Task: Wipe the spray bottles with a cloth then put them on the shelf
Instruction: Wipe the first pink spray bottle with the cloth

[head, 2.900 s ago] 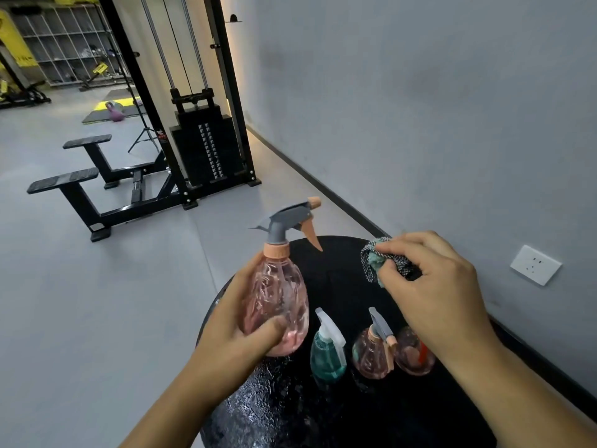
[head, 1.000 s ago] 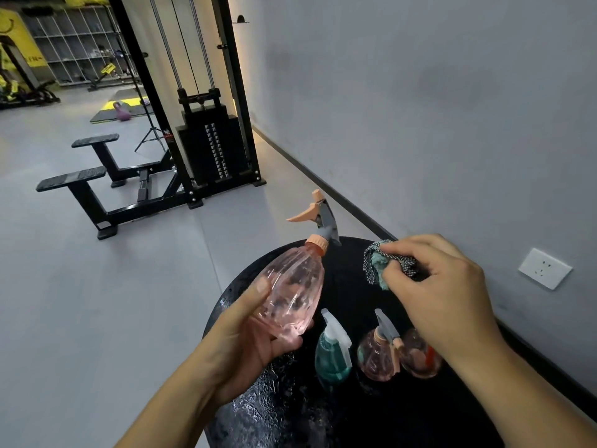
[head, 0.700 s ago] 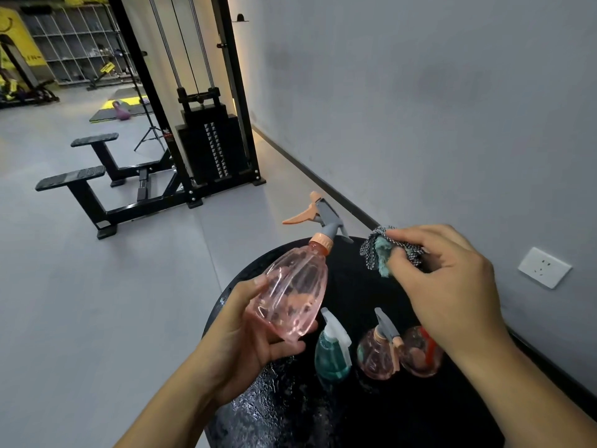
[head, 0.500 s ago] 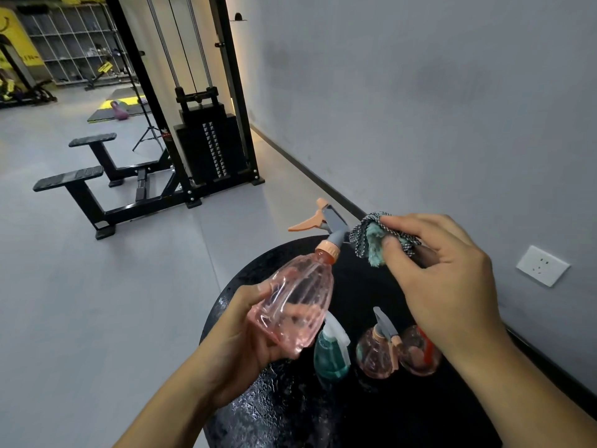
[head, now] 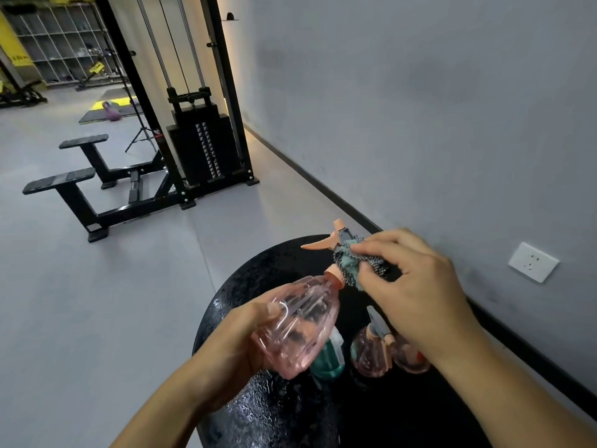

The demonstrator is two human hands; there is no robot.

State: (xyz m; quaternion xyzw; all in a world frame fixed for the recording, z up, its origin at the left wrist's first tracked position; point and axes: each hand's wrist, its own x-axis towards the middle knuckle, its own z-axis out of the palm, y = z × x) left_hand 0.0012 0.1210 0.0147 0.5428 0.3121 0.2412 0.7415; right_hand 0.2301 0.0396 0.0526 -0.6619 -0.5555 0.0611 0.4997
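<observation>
- Head view: the left hand point(head: 226, 344) holds the pink spray bottle point(head: 298, 324) tilted above the round black surface point(head: 258, 412), its fingers wrapped round the bottle's lower body.
- The right hand point(head: 416, 295) pinches a bunched teal cloth point(head: 353, 263) against the neck, just under the orange trigger point(head: 319, 243); its fingers are closed on the cloth.
- To wipe well, I'd turn the bottle with the left hand while the cloth rubs round the collar and sprayer head, then down the ribbed body.
- Three more bottles stand on the surface below: a teal spray bottle point(head: 329, 360) and probably two small pink ones point(head: 371, 354), partly hidden.
- A shelf unit point(head: 64, 43) stands far off.
</observation>
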